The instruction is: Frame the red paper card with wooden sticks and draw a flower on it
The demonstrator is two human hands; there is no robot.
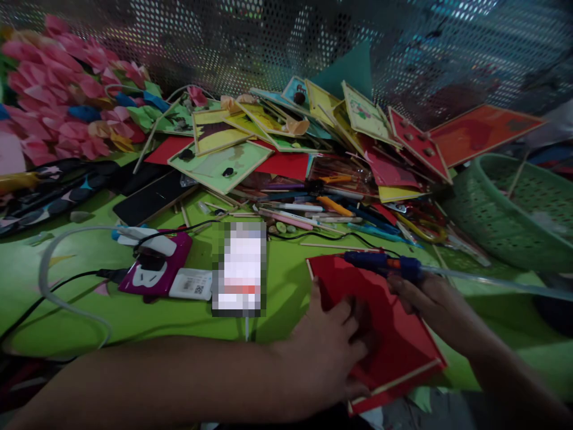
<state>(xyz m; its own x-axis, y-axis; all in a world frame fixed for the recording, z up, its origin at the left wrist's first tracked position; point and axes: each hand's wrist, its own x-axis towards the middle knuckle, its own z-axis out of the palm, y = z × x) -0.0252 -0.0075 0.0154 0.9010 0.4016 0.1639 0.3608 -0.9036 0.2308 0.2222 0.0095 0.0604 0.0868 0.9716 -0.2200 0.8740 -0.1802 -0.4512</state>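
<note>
A red card [389, 334] with pale wooden strips along some edges lies near the front of the green table [286, 328]. My left hand [333, 343] rests on its left part, fingers spread and slightly bent; part of the card is hidden beneath it. A blue hot glue gun [382, 264] is gripped in my right hand [430, 304] over the card's far edge. The gun's nozzle points left, toward the card's far left corner. From its rear a long translucent glue stick [496, 283] sticks out to the right.
A phone [239, 269] and a magenta power strip [156, 269] with cables lie left. Framed colored cards [221, 164], pens [290, 215] and scissors [421, 221] are heaped behind. A green basket [514, 215] stands right, pink paper flowers [58, 89] far left.
</note>
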